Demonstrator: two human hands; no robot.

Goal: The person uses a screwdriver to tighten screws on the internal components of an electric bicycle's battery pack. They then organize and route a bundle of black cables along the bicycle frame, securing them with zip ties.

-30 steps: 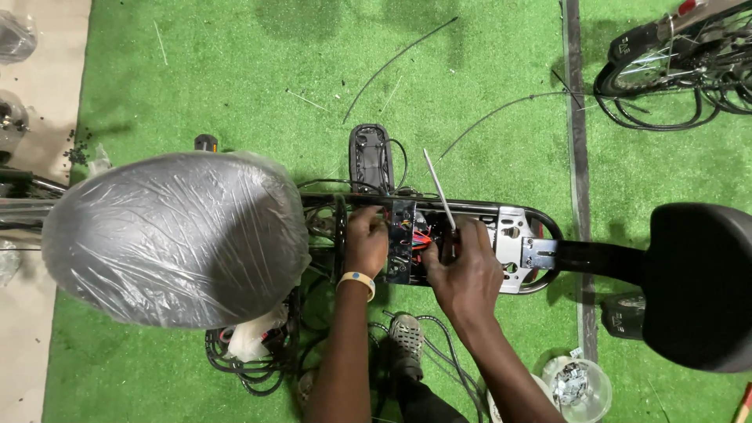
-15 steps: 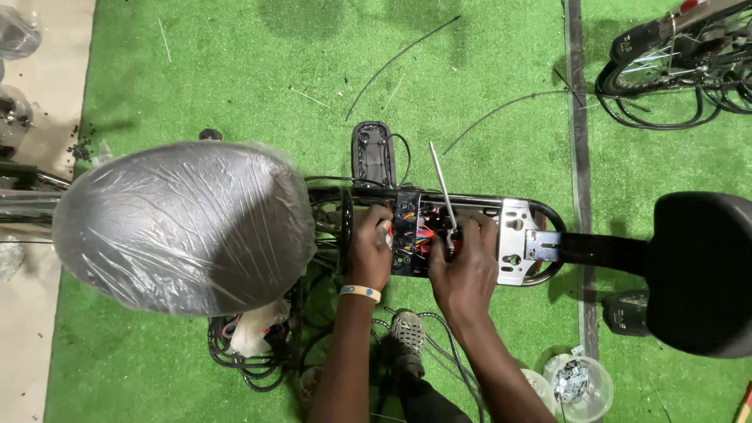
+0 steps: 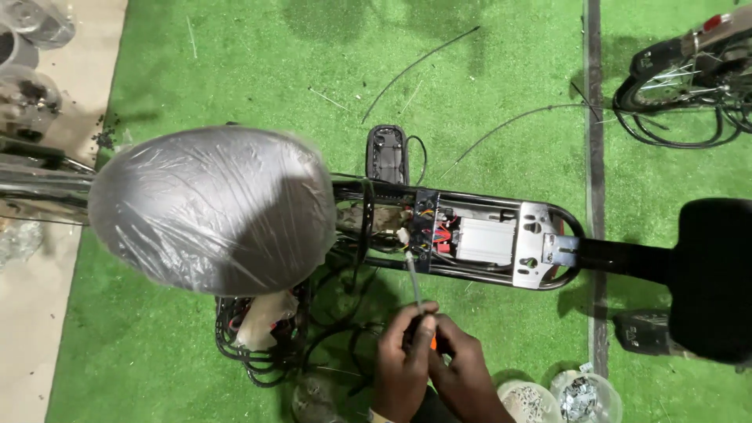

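Observation:
Both hands sit low in the head view, close together below the bike frame (image 3: pixel 470 202). My left hand (image 3: pixel 401 366) and my right hand (image 3: pixel 464 377) grip a screwdriver (image 3: pixel 413 282) with an orange handle. Its thin shaft points up, and the tip lies at the open wiring compartment. Inside that compartment are red wires (image 3: pixel 443 233) and a silver controller box (image 3: pixel 486 240), both uncovered. A large saddle wrapped in clear plastic (image 3: pixel 211 207) covers the frame's left part.
A black padded rear seat (image 3: pixel 717 278) is at the right. A black oblong part (image 3: pixel 388 153) lies on the green turf above the frame. Coiled black cables (image 3: pixel 254 345) hang at lower left. Two clear tubs of small hardware (image 3: pixel 583 395) stand at the bottom right. Another bike's wheel (image 3: pixel 689 94) is at top right.
Both hands have drawn back out of the wiring compartment toward me and now hold the screwdriver low. The controller box and wires, hidden under the hands before, are exposed.

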